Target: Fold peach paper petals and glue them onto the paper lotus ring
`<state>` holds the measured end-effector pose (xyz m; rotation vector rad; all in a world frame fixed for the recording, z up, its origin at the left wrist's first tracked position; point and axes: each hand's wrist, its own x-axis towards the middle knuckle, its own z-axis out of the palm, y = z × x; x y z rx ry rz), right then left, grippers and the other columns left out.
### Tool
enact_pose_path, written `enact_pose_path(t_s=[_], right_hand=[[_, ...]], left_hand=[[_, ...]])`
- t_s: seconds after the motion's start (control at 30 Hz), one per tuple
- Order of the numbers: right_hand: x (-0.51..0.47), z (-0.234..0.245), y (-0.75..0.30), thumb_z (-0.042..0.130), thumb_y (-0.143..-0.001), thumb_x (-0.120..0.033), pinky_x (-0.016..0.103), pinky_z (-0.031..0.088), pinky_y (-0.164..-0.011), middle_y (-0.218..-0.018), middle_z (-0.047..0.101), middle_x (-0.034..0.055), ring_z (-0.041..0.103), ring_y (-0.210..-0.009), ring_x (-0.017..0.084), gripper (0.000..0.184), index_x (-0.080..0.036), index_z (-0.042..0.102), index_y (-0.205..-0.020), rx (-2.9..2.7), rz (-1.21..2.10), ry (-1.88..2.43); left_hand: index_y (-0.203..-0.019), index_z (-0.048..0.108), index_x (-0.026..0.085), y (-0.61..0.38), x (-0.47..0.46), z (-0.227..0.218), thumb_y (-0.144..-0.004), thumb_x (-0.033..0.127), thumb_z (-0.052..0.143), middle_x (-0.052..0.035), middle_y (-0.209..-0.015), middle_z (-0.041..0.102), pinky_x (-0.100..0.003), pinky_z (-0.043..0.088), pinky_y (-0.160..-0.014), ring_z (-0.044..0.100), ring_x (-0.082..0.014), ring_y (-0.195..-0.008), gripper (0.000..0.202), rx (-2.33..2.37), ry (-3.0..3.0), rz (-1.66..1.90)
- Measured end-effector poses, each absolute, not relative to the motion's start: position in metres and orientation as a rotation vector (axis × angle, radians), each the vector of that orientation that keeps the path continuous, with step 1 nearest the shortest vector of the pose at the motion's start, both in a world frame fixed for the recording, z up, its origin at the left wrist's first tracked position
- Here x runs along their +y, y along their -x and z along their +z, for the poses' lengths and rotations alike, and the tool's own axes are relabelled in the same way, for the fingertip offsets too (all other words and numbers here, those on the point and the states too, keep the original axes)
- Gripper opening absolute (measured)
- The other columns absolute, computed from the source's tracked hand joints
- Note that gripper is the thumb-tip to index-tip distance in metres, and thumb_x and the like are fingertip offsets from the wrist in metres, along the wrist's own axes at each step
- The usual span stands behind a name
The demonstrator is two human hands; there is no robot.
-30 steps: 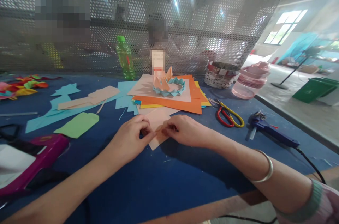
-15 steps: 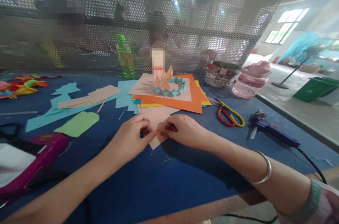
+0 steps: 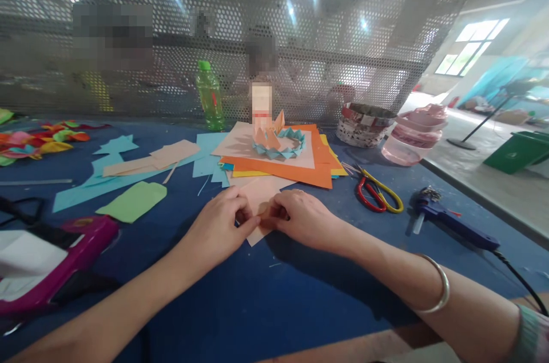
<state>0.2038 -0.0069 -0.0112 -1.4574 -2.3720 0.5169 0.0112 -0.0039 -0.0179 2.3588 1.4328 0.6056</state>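
My left hand (image 3: 217,231) and my right hand (image 3: 300,217) meet at the near corner of a peach paper sheet (image 3: 261,197), pinching it between fingers and thumbs. Their fingertips hide the middle of its lower part. Just beyond the sheet lies a stack of orange and yellow paper (image 3: 321,174). On that stack stands a folded crown of peach and light-blue paper (image 3: 278,143). A silver bangle (image 3: 437,294) circles my right wrist.
Red-and-yellow scissors (image 3: 375,194) and a blue glue gun (image 3: 450,223) lie to the right. Cut blue and green paper (image 3: 132,202) lies left, beside a magenta tool (image 3: 72,254). Behind stand a green bottle (image 3: 209,97), a paper-covered pot (image 3: 364,126) and a perforated metal screen (image 3: 300,8).
My hands still pinch the peach sheet, and their fingers have shifted only slightly. The whole scene sits a little further right and lower in the view.
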Motion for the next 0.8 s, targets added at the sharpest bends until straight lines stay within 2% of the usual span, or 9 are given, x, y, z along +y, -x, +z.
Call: enact_pose_path(t_s=[0.1, 0.23, 0.43, 0.63, 0.8], right_hand=[[-0.007, -0.012, -0.203, 0.065, -0.083, -0.03, 0.023, 0.033, -0.061, -0.077, 0.066, 0.0029, 0.055, -0.068, 0.012, 0.016, -0.017, 0.062, -0.075, -2.347, 0.52, 1.475], [-0.006, -0.013, -0.202, 0.068, -0.077, -0.025, 0.023, 0.031, -0.059, -0.075, 0.065, 0.0007, 0.054, -0.066, 0.012, 0.011, -0.018, 0.059, -0.078, -2.273, 0.581, 1.517], [-0.004, -0.015, -0.203, 0.065, -0.072, -0.016, 0.022, 0.029, -0.057, -0.072, 0.062, -0.0021, 0.053, -0.064, 0.011, 0.014, -0.019, 0.056, -0.083, -2.235, 0.6, 1.51], [-0.002, -0.014, -0.206, 0.064, -0.074, -0.02, 0.022, 0.032, -0.058, -0.072, 0.062, -0.002, 0.054, -0.064, 0.01, 0.013, -0.019, 0.055, -0.083, -2.23, 0.691, 1.473], [0.0, -0.011, -0.209, 0.064, -0.074, -0.019, 0.021, 0.034, -0.058, -0.072, 0.061, -0.0022, 0.054, -0.063, 0.01, 0.013, -0.018, 0.054, -0.082, -2.239, 0.766, 1.443]], left_hand=[[-0.058, 0.048, 0.021, -0.011, -0.005, -0.017, -0.079, 0.029, 0.056, -0.0012, -0.076, 0.055, -0.033, 0.044, -0.067, 0.056, -0.0182, -0.072, 0.024, 1.436, -2.346, 0.598], [-0.06, 0.052, 0.022, -0.011, -0.005, -0.017, -0.078, 0.033, 0.062, -0.0037, -0.086, 0.059, -0.039, 0.045, -0.077, 0.057, -0.0236, -0.085, 0.023, 1.546, -2.401, 0.634], [-0.082, 0.054, 0.022, -0.008, -0.002, -0.02, -0.073, 0.047, 0.068, -0.0076, -0.096, 0.055, -0.045, 0.045, -0.078, 0.054, -0.032, -0.095, 0.03, 1.725, -2.413, 0.598], [-0.087, 0.052, 0.022, 0.0, 0.003, -0.018, -0.068, 0.041, 0.069, -0.0088, -0.1, 0.053, -0.049, 0.045, -0.083, 0.052, -0.0341, -0.099, 0.031, 1.732, -2.34, 0.519], [-0.089, 0.051, 0.022, 0.005, 0.004, -0.018, -0.071, 0.039, 0.067, -0.0089, -0.104, 0.052, -0.049, 0.044, -0.087, 0.052, -0.0329, -0.1, 0.029, 1.692, -2.355, 0.496]])
